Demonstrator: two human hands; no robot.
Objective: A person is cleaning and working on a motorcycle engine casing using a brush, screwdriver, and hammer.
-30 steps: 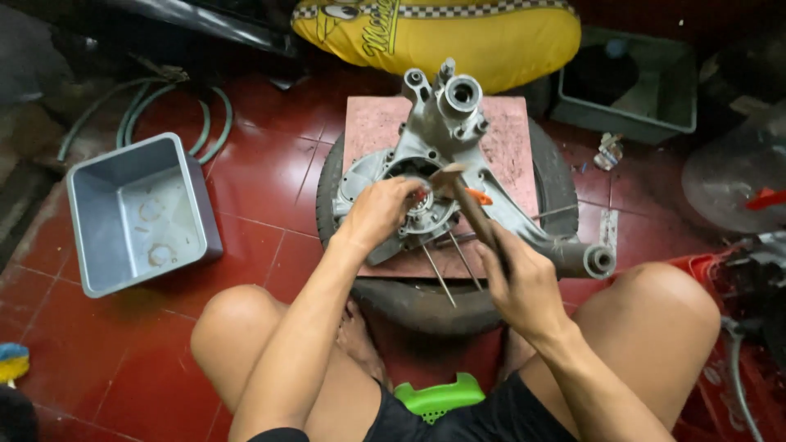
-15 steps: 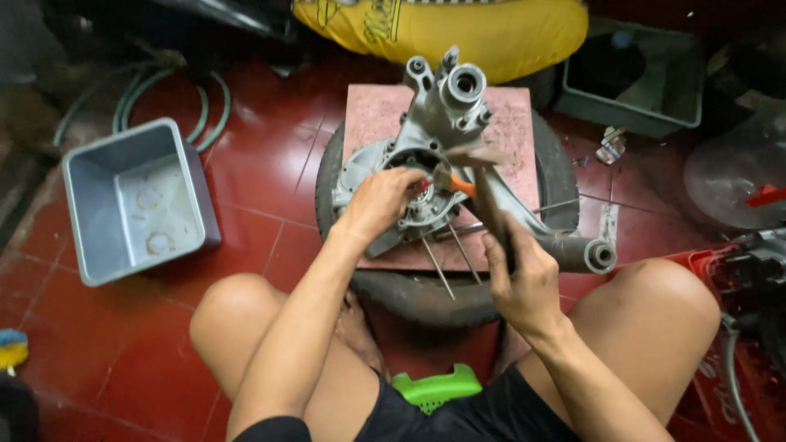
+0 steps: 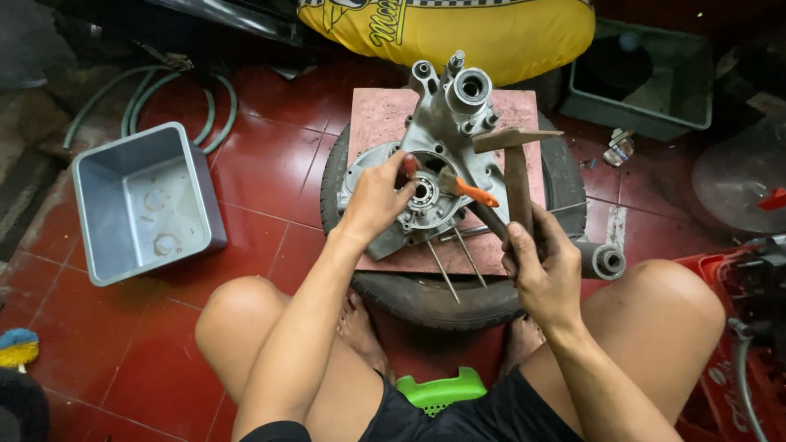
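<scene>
A grey metal engine case (image 3: 446, 115) lies on a pink board (image 3: 377, 123) set on a black tyre (image 3: 426, 299) between my knees. My left hand (image 3: 377, 200) rests on the case's round opening, fingers closed on a small red-handled tool (image 3: 409, 166) beside the bearing. My right hand (image 3: 544, 274) grips a wooden-handled hammer (image 3: 517, 184), held upright with its head above the case's right side. An orange-handled tool (image 3: 475, 192) slants across the case toward my right hand. Two thin rods (image 3: 446, 282) stick out over the tyre.
A grey plastic tub (image 3: 90, 217) sits on the red tile floor at left, with green hose (image 3: 139, 94) behind it. A yellow body panel (image 3: 458, 37) lies at the back, a grey crate (image 3: 696, 90) at back right, a red crate (image 3: 729, 360) at right, a green stool (image 3: 438, 391) under me.
My right hand has lifted the hammer from low against the case to upright, its head now raised to the right. My left hand stays on the round opening.
</scene>
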